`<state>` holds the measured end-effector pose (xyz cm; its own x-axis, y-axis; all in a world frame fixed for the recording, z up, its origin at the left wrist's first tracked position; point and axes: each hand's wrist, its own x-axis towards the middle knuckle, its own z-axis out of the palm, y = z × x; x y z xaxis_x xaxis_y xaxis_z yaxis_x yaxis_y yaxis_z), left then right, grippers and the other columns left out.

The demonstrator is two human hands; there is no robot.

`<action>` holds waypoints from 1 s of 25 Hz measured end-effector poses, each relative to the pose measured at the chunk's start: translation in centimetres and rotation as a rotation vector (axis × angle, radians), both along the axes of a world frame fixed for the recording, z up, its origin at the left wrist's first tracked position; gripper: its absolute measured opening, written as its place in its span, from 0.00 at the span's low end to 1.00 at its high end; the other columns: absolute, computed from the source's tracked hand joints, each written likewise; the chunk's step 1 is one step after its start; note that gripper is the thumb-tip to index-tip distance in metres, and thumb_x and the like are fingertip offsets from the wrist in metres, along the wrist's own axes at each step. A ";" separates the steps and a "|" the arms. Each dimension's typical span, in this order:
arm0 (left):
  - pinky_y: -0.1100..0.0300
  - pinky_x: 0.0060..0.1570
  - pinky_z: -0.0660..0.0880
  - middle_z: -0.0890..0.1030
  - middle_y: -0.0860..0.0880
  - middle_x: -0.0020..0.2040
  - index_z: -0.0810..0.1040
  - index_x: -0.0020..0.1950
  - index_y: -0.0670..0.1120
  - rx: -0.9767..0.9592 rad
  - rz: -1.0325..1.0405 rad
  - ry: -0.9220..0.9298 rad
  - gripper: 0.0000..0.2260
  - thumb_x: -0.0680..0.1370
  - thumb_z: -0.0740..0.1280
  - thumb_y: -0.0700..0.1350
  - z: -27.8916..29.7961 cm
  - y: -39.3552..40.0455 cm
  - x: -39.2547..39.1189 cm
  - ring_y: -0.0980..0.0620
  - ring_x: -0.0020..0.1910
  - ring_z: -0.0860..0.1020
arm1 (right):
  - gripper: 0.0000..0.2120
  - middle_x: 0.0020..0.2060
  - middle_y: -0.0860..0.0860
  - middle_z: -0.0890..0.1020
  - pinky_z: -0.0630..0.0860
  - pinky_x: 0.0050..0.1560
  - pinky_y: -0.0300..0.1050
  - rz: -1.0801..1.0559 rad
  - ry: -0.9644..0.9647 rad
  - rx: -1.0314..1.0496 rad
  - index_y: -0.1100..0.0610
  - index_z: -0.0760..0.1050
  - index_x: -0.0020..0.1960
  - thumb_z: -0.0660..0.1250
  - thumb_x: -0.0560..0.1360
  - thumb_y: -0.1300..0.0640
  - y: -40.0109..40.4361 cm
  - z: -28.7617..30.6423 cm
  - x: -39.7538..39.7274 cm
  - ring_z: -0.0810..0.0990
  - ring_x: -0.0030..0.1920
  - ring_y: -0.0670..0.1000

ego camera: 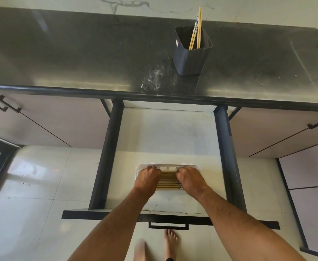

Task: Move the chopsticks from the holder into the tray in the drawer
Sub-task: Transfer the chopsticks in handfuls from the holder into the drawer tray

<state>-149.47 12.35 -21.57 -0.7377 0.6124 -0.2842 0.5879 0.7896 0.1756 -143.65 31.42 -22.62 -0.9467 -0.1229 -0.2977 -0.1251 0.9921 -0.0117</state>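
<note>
While both hands settle chopsticks in the drawer tray, we are mid-transfer.
Left hand and right hand curl over them; next, fetch the chopsticks left in the holder.

The small label on the holder is too blurred to read.

Daylight, fairly bright; soft glare streaks on the dark countertop, wide-angle bending at its edges, slight blur on feet below it.

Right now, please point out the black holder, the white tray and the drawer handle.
black holder [189, 59], head view, front wall.
white tray [168, 166], head view, far rim.
drawer handle [168, 227], head view, bar's middle.
</note>
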 end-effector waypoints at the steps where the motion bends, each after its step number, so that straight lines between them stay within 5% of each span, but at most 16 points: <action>1: 0.55 0.50 0.82 0.83 0.45 0.53 0.83 0.57 0.43 -0.001 0.003 0.005 0.12 0.74 0.72 0.34 0.0 0.1 0.0 0.49 0.50 0.82 | 0.09 0.41 0.48 0.85 0.80 0.41 0.45 -0.001 -0.003 0.002 0.52 0.84 0.44 0.71 0.70 0.65 0.0 -0.1 0.0 0.84 0.42 0.50; 17: 0.60 0.39 0.80 0.84 0.52 0.39 0.84 0.44 0.49 -0.050 0.057 0.044 0.07 0.69 0.79 0.43 0.6 0.0 -0.2 0.53 0.35 0.82 | 0.10 0.41 0.52 0.85 0.82 0.43 0.46 -0.053 0.074 -0.100 0.57 0.82 0.45 0.72 0.68 0.68 -0.3 0.2 0.6 0.84 0.42 0.51; 25: 0.56 0.44 0.78 0.81 0.48 0.46 0.79 0.52 0.45 0.020 0.003 0.161 0.11 0.72 0.76 0.44 1.2 -0.4 1.0 0.50 0.41 0.80 | 0.05 0.45 0.52 0.83 0.80 0.47 0.47 -0.040 0.239 -0.174 0.57 0.80 0.50 0.67 0.79 0.57 -0.5 2.3 1.3 0.81 0.46 0.52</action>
<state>-148.45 11.92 -20.37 -0.7746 0.6146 -0.1495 0.6074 0.7887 0.0949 -142.34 30.87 -20.34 -0.9926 -0.1132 -0.0435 -0.1052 0.9821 -0.1565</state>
